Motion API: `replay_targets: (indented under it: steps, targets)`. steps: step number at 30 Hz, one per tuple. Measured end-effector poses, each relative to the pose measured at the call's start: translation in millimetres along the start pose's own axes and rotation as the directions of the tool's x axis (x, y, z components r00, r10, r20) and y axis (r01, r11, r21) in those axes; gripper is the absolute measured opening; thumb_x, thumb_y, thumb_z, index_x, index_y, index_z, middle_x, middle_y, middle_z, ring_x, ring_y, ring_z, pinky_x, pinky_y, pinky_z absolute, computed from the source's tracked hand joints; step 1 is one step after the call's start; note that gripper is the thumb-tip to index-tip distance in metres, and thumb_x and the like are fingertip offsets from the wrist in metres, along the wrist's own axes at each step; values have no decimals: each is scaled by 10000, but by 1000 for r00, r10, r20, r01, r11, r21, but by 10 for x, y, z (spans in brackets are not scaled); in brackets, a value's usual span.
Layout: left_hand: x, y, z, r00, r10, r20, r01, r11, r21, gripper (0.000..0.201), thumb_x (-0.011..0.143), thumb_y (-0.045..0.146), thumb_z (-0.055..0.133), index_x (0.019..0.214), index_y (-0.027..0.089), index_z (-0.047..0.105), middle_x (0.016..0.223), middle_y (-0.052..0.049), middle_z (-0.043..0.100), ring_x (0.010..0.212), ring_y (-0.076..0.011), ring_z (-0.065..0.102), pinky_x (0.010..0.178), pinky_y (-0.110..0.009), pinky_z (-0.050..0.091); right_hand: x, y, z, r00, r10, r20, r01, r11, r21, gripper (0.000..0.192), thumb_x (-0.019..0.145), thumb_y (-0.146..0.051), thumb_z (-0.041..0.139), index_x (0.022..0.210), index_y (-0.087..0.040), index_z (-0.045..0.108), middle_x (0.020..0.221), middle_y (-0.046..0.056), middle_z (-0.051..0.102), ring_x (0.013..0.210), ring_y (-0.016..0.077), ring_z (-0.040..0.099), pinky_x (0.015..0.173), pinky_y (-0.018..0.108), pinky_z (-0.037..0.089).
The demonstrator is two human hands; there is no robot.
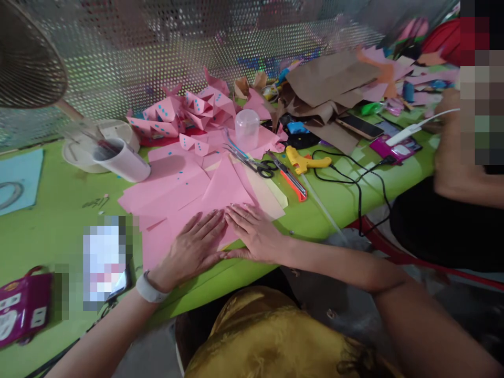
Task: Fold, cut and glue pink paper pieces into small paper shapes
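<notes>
Pink paper everywhere, folks. The folded sheet (222, 186) is near the front edge of the green table (326, 194), on top of more pink sheets, with both hands pressed on it. Left hand (192, 249) and right hand (255, 233) lie flat, fingers straight out and close together, tips nearly meeting, gripping nothing. My guess is they're spread like that so the push covers more of the paper and it doesn't spring up.

Scissors (268, 169), cutter (291, 181) and glue gun (305, 161) sit just past the right hand, probably for an easy grab, and the gun's cord loops over to a purple power box (397, 149).

Headcount: two hands, one scissors, one cutter, one glue gun, one white cup (126, 160), one clear cup (247, 131), two purple boxes counting the other (25, 310) at far left. Dotted pink pieces (165, 113) at the back overlap and look blurry, so maybe half a dozen, don't quote me.
</notes>
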State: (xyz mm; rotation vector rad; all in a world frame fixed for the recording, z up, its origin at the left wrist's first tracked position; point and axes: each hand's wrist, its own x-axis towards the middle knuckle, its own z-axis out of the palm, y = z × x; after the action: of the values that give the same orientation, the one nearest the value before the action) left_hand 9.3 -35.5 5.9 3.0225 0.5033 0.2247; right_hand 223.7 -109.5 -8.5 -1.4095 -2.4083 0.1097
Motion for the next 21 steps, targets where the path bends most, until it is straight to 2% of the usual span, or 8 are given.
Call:
replay_targets:
  steps: [5,16,21]
  targets:
    - [-7,-13,15,1000,13,0,-13,999,38,733,925,570,422,1509,153,270,1520,-137,358,1422,-275,310,1176,-485,232,7,17,-11,1000,9,22,-8,1000,-11,889,888,-677,389,1407,45,395,1489,248,364,1422,335,291,1181,477,247]
    - [-12,-25,22,999,37,-18,-37,998,43,767,926,513,452,1524,106,196,1518,-186,346,1425,-296,298,1175,-509,232,12,48,-29,999,-16,34,15,1000,25,873,885,-671,407,1438,3,356,1524,218,314,1454,304,220,1205,487,175]
    - [-15,-33,47,999,40,-33,-37,997,71,766,917,527,462,1491,62,262,1499,-221,365,1411,-317,324,1156,-522,269,4,29,-37,997,-77,16,76,995,59,835,895,-657,404,1436,-22,367,1524,205,323,1465,275,195,1209,503,156]
